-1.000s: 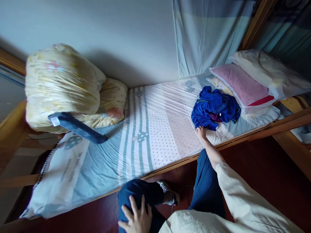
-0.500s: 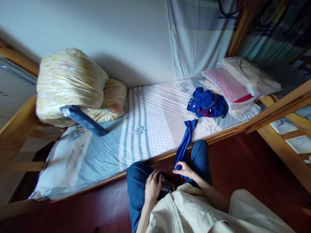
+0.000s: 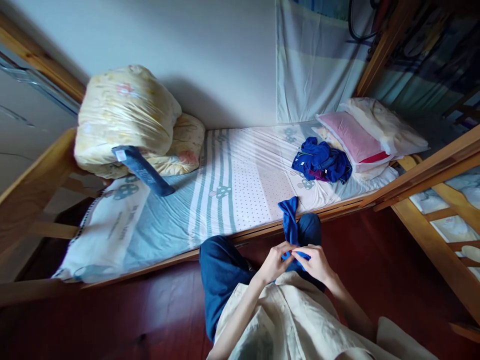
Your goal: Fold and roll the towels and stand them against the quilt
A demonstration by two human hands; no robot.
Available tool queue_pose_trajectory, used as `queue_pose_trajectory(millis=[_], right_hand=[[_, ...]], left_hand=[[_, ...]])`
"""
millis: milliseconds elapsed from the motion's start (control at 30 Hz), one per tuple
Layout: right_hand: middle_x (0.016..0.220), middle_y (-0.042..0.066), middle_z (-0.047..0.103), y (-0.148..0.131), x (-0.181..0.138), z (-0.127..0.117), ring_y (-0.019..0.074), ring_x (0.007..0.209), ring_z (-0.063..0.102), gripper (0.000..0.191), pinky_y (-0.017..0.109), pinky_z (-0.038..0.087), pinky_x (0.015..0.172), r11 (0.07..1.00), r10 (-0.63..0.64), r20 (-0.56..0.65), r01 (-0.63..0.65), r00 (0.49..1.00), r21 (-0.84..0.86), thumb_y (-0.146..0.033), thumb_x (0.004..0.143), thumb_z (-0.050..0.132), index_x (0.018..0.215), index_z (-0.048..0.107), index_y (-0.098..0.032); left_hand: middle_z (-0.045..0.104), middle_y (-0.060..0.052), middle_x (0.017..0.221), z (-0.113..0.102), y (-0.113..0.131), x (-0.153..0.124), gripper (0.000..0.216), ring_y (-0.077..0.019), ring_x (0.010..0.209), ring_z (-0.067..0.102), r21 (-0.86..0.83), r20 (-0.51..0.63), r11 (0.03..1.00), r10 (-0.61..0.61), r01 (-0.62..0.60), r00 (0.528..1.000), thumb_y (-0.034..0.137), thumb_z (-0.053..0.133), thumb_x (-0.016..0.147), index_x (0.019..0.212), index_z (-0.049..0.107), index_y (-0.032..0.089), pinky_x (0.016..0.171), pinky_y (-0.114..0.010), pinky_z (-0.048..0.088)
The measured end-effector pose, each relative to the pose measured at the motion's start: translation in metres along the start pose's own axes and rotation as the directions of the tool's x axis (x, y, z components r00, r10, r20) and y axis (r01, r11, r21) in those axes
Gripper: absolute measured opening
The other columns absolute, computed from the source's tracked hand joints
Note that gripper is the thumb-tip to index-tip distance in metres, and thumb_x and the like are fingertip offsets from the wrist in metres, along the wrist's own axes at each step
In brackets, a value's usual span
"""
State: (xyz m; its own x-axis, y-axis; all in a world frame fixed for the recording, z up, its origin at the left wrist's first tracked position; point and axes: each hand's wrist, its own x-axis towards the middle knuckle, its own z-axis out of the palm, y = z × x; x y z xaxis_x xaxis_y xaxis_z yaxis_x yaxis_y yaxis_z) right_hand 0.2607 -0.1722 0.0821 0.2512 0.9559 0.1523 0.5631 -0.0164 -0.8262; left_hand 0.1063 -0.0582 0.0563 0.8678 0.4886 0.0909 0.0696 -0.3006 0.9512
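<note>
One blue cloth (image 3: 290, 222), lower centre of the frame, pinched by left hand (image 3: 275, 262) and right hand (image 3: 317, 262).
Each grip is closed on its near end; light, even tension should prevent twisting. Its far end lies on the bed (image 3: 249, 200); at left, a dark-blue bundle (image 3: 145, 171) bears an illegible white label (image 3: 121, 155).

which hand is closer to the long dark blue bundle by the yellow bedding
Left. The left hand holds the blue cloth, nearer the camera and right of the bundle; the right hand, on the same cloth, is farther right.
</note>
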Motion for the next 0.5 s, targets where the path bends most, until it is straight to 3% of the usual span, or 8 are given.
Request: queue_pose_trajectory(millis=[133,333,500], right_hand=[[0.090,0.008,0.082,-0.021,0.002,-0.005,0.0244,0.073,0.079,0.029,0.033,0.064,0.072,0.996,0.039,-0.052,-0.035,0.998,0.080,-0.044,0.099,0.063,0.101,0.084,-0.024],[0.090,0.004,0.083,-0.047,-0.001,-0.020,0.0197,0.067,0.077,0.030,0.027,0.060,0.064,0.984,0.024,0.039,-0.030,0.999,0.176,-0.048,0.098,0.065,0.105,0.084,-0.026],[0.081,0.003,0.082,-0.053,0.000,-0.031,0.0185,0.062,0.075,0.036,0.026,0.057,0.062,0.975,0.029,0.036,-0.036,0.999,0.219,-0.057,0.095,0.065,0.094,0.086,-0.028]], left_hand=[[0.073,-0.010,0.106,0.005,-0.001,0.012,0.026,-0.0221,0.100,0.071,-0.003,-0.059,0.997,0.079,-0.079,0.995,0.027,0.055,0.096,0.105,0.079,0.024,0.094,-0.035,0.059],[0.070,-0.012,0.112,0.005,-0.019,0.007,0.032,-0.0223,0.104,0.070,0.023,-0.200,0.998,0.055,-0.052,0.978,0.022,0.052,0.095,0.115,0.077,0.024,0.097,-0.038,0.058],[0.072,-0.010,0.101,0.008,-0.037,-0.009,0.028,-0.0219,0.098,0.071,0.003,0.070,1.000,0.019,-0.020,0.997,0.035,0.058,0.098,0.111,0.078,0.021,0.095,-0.035,0.059]])
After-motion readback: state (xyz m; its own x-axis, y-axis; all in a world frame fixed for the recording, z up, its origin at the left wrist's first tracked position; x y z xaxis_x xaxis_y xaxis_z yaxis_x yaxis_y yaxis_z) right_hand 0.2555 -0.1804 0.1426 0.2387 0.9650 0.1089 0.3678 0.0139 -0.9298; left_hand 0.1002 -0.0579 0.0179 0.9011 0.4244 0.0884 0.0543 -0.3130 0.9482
